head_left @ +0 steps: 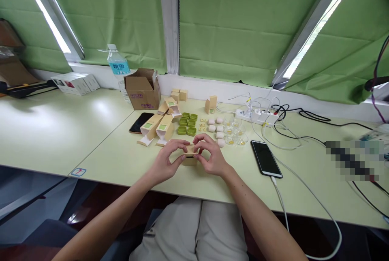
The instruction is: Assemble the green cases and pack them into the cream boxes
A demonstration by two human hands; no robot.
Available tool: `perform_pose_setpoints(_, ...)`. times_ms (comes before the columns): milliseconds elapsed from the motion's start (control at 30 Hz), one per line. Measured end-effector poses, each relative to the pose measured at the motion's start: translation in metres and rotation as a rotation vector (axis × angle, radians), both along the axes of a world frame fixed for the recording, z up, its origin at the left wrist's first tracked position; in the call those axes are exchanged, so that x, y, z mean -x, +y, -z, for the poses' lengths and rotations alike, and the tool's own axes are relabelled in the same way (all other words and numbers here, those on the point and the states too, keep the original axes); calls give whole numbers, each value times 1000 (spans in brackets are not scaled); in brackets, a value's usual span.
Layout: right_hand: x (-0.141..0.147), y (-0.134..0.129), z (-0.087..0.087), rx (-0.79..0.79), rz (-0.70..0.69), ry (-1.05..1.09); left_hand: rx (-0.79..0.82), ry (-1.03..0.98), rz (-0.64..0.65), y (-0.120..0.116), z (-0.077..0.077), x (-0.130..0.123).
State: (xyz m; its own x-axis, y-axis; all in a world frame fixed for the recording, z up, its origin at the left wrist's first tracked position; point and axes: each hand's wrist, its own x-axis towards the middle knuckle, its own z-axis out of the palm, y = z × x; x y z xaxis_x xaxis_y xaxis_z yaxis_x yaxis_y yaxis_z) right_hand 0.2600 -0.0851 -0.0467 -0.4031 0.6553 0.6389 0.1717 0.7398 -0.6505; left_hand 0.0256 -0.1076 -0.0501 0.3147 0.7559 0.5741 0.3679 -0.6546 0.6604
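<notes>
A small tan cardboard box (190,161) stands near the table's front edge between my hands. My left hand (168,159) pinches the left side of its top flap with thumb and fingers. On the right side, my right hand (210,153) grips the same flap in the same way. A dark gap shows beneath the flap. Just beyond are several green square trays (182,122), small yellow pieces (202,125), pale pink cylinders (212,128) and clear plastic cups (235,131). Several tan boxes with flaps out, one of them a tan carton (165,126), lie to the left.
At the back stand a brown cardboard box (142,90), a water bottle (117,64) and a white power strip (258,116) with tangled cables. A charging phone (266,159) lies right; a black phone (141,122) lies left. White boxes (75,83) sit far left.
</notes>
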Motion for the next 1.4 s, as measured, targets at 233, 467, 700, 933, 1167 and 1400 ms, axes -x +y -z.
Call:
perform_pose_setpoints(233,-3,4,4,-108,11,-17,-9,70,-12,-2,-1,4)
perform_pose_setpoints(467,-6,7,0,-145,-28,17,-127,233,-26,-5,-2,7)
perform_pose_setpoints(700,-10,1,-10,-218,240,247,-66,623,-1,6,-35,-9)
perform_pose_setpoints(933,-16,-9,-23,-372,460,388,-43,818,50,76,-99,-25)
perform_pose_setpoints(1167,-8,-12,-24,-478,418,283,-128,1012,-294,264,-153,-63)
perform_pose_setpoints(1400,-4,-10,-15,-522,446,121,30,1147,-458,362,-105,-94)
